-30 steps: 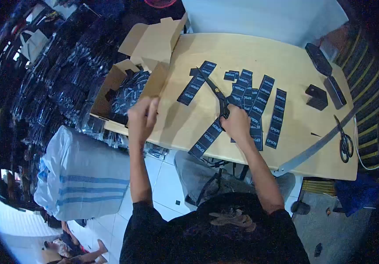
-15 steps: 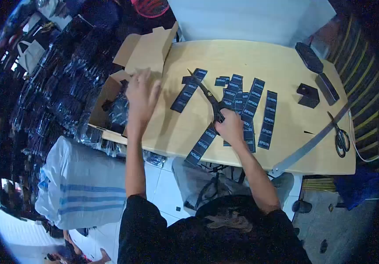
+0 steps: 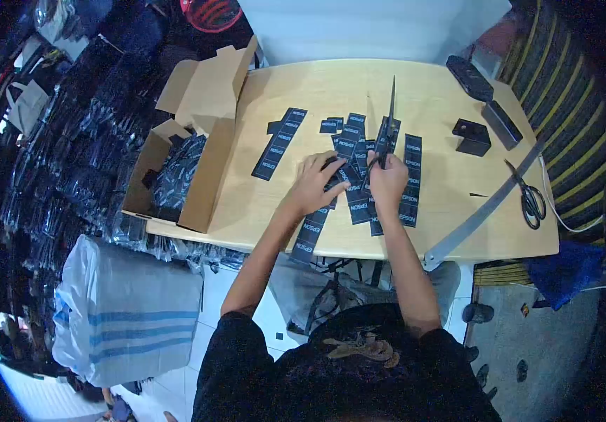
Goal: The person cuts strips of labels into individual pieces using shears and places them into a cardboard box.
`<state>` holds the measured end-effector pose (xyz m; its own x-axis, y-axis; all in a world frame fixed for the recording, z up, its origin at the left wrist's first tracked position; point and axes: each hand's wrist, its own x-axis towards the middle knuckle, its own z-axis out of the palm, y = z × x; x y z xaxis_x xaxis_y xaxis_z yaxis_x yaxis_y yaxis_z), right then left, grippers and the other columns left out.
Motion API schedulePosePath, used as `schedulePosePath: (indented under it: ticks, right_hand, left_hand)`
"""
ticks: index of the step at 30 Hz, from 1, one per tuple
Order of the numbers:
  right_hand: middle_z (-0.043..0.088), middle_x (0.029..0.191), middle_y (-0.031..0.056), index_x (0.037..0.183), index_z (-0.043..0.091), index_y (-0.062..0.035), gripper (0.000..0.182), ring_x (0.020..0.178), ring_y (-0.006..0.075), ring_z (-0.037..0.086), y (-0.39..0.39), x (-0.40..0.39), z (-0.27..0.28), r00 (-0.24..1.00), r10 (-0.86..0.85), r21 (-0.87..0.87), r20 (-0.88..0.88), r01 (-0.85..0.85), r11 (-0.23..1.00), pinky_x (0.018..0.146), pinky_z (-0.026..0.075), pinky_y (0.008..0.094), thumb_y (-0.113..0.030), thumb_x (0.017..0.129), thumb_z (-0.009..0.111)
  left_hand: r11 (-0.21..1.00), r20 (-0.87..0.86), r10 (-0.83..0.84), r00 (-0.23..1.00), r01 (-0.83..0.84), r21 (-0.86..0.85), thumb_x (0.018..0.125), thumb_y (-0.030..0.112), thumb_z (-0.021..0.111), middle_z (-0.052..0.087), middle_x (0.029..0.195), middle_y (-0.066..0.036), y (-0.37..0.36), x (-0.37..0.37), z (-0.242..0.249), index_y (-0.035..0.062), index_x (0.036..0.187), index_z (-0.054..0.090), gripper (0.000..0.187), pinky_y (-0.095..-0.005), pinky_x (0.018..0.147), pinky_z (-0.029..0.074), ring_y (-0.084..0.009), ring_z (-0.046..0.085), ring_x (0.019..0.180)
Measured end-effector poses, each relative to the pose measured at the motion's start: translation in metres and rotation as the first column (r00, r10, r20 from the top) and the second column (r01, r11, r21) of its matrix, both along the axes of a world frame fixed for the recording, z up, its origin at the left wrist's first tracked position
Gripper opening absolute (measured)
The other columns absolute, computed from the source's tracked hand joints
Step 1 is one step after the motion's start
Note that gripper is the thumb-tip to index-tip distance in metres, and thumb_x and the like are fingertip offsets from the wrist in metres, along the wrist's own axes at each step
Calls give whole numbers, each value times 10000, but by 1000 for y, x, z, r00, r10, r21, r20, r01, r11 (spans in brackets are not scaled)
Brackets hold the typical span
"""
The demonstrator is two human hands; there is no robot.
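Observation:
My right hand is wrapped round the handles of black scissors, whose blades point toward the far side of the table. To its left, my left hand lies over the overlapping black EPSON label strips, thumb and fingers apart at their edge. One strip runs out from beneath that hand past the front table edge. Another label strip lies apart on the left, and small cut labels sit beyond the pile. A further strip is right of my right hand.
At the left stands an open cardboard box with many labels inside. On the right are a metal ruler, a second pair of scissors and black blocks. A white wrapped bale sits below left.
My left hand has moved from beside the box rightward onto the label strips. My right hand has turned the scissors from pointing far left to pointing straight away. The view has shifted slightly.

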<state>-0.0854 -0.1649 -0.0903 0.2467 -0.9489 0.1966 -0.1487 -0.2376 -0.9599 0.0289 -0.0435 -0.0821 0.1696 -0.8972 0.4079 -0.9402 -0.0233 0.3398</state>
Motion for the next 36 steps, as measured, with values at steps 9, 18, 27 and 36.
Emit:
schedulePosePath:
  ticks: [9,18,27,36]
  right_hand:
    - [590,647,205,699,585,32,287,612,339,594,0,-1,2,999,37,-37,-36,-39,999,569,430,382,-228,770,681]
    - [624,686,190,714,610,9,355,702,349,630,-13,-2,25,851,152,-139,-502,-253,958,604,476,416,-335,736,697]
    - [654,777,157,765,633,-28,327,775,328,642,-27,10,26,722,220,-70,-656,-348,935,663,499,413,-329,699,741]
    - [642,754,175,778,627,-8,349,759,356,630,-25,11,25,720,165,-133,-674,-338,932,677,490,443,-339,716,718]
  left_hand:
    - [995,-188,83,979,-91,-33,855,218,556,524,1014,-146,-5,-7,-1,56,1122,573,313,-383,884,342,-306,458,984]
    - [991,-40,103,994,-100,86,860,275,497,455,991,-179,-1,-18,0,29,1079,472,330,-425,841,308,-335,414,964]
    - [995,-318,97,943,-87,47,909,186,415,473,987,-228,10,-7,12,-22,1036,454,247,-417,863,340,-374,445,949]
    - [823,-595,227,771,-478,-306,961,223,327,511,1001,-175,76,18,137,-38,1117,444,326,-339,862,369,-239,497,939]
